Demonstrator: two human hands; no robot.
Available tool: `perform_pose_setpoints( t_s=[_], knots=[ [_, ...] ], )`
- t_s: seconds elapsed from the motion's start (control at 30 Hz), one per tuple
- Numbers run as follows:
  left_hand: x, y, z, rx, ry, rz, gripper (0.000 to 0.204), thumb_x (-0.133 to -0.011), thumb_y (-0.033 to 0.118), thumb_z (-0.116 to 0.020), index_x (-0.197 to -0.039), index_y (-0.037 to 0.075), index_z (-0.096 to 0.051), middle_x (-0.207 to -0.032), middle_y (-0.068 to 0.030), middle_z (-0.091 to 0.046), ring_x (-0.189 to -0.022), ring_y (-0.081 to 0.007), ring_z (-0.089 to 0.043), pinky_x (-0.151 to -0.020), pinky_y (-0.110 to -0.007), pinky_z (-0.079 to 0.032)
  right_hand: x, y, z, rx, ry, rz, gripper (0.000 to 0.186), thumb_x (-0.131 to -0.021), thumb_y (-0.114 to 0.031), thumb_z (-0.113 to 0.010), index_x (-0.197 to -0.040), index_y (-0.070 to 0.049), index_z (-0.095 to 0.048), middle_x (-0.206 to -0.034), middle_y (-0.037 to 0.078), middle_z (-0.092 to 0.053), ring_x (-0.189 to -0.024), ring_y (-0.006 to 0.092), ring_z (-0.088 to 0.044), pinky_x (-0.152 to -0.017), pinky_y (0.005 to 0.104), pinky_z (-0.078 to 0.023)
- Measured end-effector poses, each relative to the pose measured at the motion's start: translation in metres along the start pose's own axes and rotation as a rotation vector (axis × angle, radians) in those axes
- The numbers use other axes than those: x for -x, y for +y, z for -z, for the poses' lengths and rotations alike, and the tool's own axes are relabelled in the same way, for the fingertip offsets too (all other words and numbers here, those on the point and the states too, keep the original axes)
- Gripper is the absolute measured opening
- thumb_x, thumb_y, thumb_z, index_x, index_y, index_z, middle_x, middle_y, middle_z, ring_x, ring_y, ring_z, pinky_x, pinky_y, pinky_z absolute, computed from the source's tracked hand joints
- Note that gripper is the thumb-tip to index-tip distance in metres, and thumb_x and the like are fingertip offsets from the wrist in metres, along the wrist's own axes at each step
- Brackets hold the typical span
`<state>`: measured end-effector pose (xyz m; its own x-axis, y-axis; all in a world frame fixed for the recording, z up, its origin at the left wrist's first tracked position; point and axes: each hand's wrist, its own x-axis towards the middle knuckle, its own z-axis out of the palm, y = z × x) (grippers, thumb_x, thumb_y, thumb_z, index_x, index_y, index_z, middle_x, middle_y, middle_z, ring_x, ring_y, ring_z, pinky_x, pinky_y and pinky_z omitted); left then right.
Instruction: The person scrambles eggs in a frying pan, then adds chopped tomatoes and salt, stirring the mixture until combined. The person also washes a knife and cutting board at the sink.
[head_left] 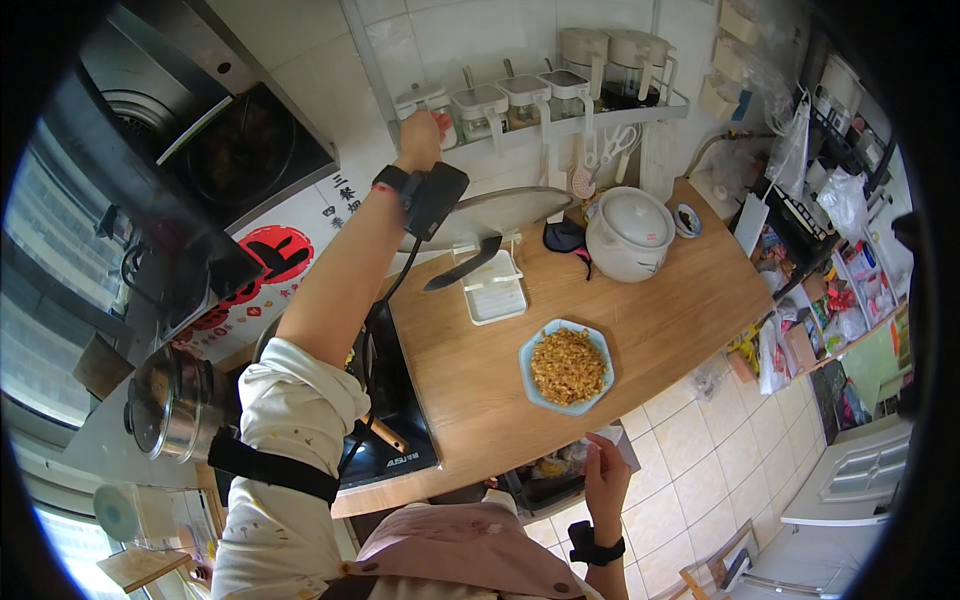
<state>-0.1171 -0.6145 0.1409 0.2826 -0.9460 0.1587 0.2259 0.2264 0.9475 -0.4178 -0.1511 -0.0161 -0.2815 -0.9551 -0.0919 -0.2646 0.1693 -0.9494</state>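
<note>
My left hand [421, 142] reaches far forward to the wall rack, its fingers closed around the leftmost seasoning jar [424, 100], a clear one with a white lid. Its palm side is hidden. My right hand [604, 478] hangs over the counter's front edge, above an open drawer [545, 490]. Its fingers are loosely bent and apart, with nothing plainly held; something white shows by the fingertips. A pale blue octagonal plate [567, 403] heaped with golden-brown fried rice stands on the wooden counter [470, 390] between my arms.
More seasoning jars [527, 100] line the rack [640, 113]. Below stand a large pan lid [490, 215], a white drying tray [497, 300] with a dark-bladed knife [465, 265] over it, and a white lidded pot [630, 240]. A black cooktop [400, 400] lies under my left arm.
</note>
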Motion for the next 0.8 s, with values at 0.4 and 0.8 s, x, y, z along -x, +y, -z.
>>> perform_pose_setpoints(
  t_s=[0.4,0.8],
  knots=[
    [0.094,0.042,0.045,-1.072,-0.133,-0.702,0.022,-0.086,0.016,-0.058,-0.101,0.001,-0.064,-0.083,-0.0217,-0.067,-0.086,-0.0367,-0.066,-0.075,-0.042,-0.053,-0.018,-0.028,-0.085,0.19,-0.354,0.441,0.027,-0.088,-0.018,-0.066,-0.109,-0.002,-0.064,-0.082,0.012,-0.063,-0.074,0.0246,-0.062,-0.066,0.0338,-0.049],
    [0.543,0.099,0.323,-1.4,0.007,0.05,0.045,-0.086,0.026,-0.069,-0.119,0.0,-0.052,-0.107,-0.0185,-0.058,-0.099,-0.0365,-0.057,-0.085,-0.041,-0.048,0.011,-0.042,-0.28,0.643,-0.654,0.798,0.052,-0.09,-0.02,-0.058,-0.139,-0.013,-0.042,-0.096,0.019,-0.061,-0.078,0.038,-0.064,-0.066,0.0473,-0.052]
  ],
)
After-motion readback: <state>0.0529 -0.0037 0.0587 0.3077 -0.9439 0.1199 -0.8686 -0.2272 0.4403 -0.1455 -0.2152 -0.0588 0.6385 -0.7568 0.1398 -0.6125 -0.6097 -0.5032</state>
